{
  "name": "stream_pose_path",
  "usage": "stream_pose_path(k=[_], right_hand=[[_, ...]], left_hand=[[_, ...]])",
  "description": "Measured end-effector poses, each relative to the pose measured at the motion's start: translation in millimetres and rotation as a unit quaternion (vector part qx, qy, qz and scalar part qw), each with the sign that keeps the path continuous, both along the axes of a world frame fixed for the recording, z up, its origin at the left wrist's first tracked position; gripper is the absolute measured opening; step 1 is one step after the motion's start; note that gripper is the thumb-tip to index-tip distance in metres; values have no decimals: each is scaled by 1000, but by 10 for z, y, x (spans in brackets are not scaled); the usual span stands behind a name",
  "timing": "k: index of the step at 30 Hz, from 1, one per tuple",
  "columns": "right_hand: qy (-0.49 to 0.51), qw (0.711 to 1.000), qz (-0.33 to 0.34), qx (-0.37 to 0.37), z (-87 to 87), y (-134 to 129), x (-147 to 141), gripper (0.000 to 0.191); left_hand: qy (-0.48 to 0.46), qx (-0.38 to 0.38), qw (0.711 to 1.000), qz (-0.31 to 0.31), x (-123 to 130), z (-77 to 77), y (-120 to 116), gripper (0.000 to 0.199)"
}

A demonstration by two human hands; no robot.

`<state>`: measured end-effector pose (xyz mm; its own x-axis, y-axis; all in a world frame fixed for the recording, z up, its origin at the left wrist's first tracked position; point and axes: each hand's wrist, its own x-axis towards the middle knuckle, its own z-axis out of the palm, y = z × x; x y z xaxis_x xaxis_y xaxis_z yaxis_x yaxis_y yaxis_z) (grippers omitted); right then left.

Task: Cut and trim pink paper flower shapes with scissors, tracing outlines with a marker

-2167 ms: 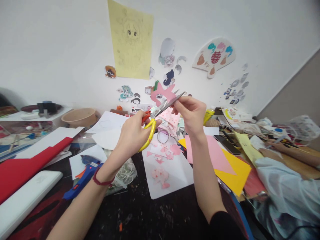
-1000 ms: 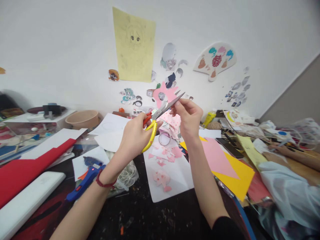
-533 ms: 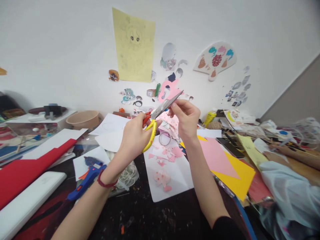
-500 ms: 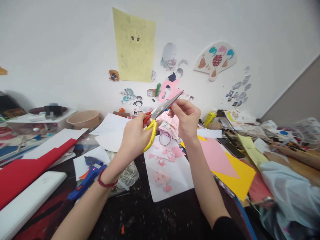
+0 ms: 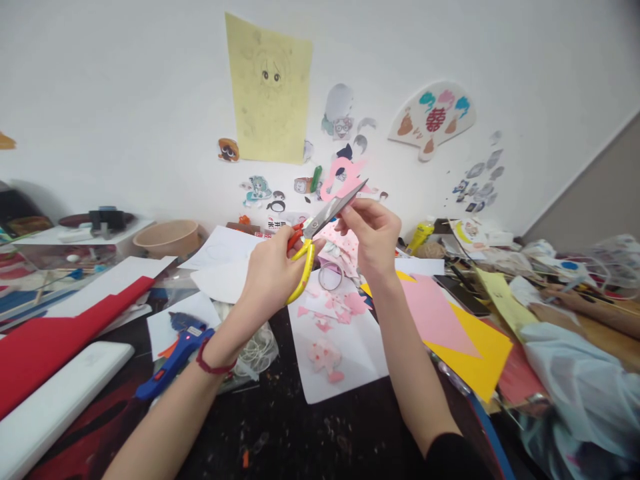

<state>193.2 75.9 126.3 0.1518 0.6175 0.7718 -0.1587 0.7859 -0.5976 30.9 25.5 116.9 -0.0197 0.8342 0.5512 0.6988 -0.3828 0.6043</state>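
My left hand (image 5: 267, 270) is closed around a pair of scissors (image 5: 324, 221) with yellow and red handles. The blades point up and to the right, nearly together. My right hand (image 5: 377, 233) pinches near the blade tips, with a pink paper cutout (image 5: 353, 172) rising behind the blades; the pinched part is hidden by the fingers. This cutout is curved, with an opening in its middle. Below the hands, a white sheet (image 5: 360, 363) lies on the dark table, bearing several pink paper scraps (image 5: 323, 357). A clear ring (image 5: 321, 279) stands beside them.
A blue glue gun (image 5: 173, 363) and a bag of white cord (image 5: 260, 353) are at left, near red board (image 5: 65, 333) and a white slab (image 5: 70, 400). Pink paper (image 5: 440, 317) and yellow paper (image 5: 485, 353) lie at right. A yellow drawing (image 5: 270, 120) hangs on the wall.
The pink cutout has shifted slightly up and to the right behind the blades. Both hands and the scissors stay almost where they were.
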Motion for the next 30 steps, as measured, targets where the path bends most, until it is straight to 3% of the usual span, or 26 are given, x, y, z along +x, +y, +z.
stream_pose_path(k=[8, 17, 30], right_hand=[[0, 1000, -13, -4, 46, -1, 87, 13], [12, 1000, 19, 5, 27, 20, 60, 12], [39, 999, 16, 10, 14, 34, 18, 10]], left_hand=[[45, -9, 999, 24, 6, 0, 0, 44], [79, -3, 996, 34, 8, -8, 21, 47], [37, 1, 999, -1, 14, -49, 42, 45]])
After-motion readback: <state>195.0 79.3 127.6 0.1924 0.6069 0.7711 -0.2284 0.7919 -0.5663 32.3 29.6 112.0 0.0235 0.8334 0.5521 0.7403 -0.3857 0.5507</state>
